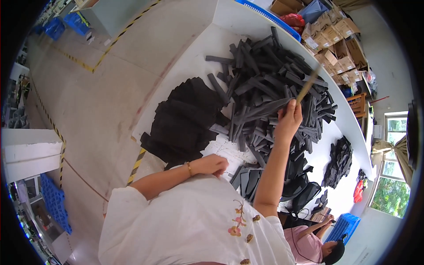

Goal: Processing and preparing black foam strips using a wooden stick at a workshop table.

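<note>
My right hand (289, 118) reaches out over the table, fingers closed around a thin wooden stick (306, 88). A dark grey fabric sleeve (267, 109) stretches leftward from the same hand, apparently held together with the stick. Beneath and around it spreads a large heap of dark grey fabric sleeves (254, 81). My left hand (213, 165) is curled near my body at the table's near side, and nothing shows in its fingers. Just beyond it lies a fanned stack of black fabric pieces (183, 119).
The white table (176, 75) has a raised rim. Black bags (304, 192) and a dark fabric pile (339, 161) lie to the right. A person in pink (304, 243) works near a blue crate (344, 227). Cardboard boxes (331, 35) are stacked beyond the table.
</note>
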Motion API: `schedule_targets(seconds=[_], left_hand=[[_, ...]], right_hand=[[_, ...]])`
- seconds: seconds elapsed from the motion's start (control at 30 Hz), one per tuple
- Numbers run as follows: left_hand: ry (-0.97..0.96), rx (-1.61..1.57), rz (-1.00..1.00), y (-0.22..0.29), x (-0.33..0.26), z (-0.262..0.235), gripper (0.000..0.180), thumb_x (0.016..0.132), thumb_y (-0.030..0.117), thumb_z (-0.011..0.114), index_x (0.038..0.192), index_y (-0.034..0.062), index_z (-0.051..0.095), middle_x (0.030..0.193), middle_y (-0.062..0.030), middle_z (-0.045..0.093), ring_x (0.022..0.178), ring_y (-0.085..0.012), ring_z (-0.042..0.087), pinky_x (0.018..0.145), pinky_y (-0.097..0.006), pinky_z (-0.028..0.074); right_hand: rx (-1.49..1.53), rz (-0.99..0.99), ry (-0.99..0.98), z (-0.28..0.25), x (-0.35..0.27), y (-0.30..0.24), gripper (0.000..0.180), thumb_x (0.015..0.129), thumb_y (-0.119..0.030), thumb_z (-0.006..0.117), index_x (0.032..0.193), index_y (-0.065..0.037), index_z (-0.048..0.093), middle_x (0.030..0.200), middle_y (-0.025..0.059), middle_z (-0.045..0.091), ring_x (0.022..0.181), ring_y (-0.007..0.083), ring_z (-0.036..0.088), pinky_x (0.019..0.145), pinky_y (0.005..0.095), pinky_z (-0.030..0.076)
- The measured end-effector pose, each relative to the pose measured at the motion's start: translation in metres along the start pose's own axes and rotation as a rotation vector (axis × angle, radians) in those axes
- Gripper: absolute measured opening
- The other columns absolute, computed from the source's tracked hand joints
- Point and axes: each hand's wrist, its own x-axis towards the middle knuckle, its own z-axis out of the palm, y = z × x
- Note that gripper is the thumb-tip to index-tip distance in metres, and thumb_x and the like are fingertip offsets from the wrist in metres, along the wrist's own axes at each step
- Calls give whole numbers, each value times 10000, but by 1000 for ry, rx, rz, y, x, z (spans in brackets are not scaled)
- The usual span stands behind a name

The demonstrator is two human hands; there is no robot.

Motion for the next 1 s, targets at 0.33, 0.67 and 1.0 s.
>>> schedule_targets(seconds=[0.33,0.67,1.0], left_hand=[[405,-111,263,92,67,-39,143,827,118,694,893,15,620,784,14,597,722,-42,545,672,-179,435],[479,-1035,206,64,74,-37,143,929,179,580,903,60,656,819,2,623,749,-98,583,721,-249,481],[449,-57,140,25,62,-11,350,920,305,593,786,-18,603,647,-12,554,632,-47,461,575,-254,398]], right_hand=[[-115,178,-448,16,-67,20,200,910,-194,626,815,-41,541,631,-78,419,575,18,361,501,186,286],[57,288,-430,15,-70,48,127,888,-129,655,844,-28,592,662,-82,466,587,7,346,517,172,268],[-438,-236,-40,22,-11,30,161,948,-140,531,837,-28,563,678,7,492,579,69,453,511,228,369]])
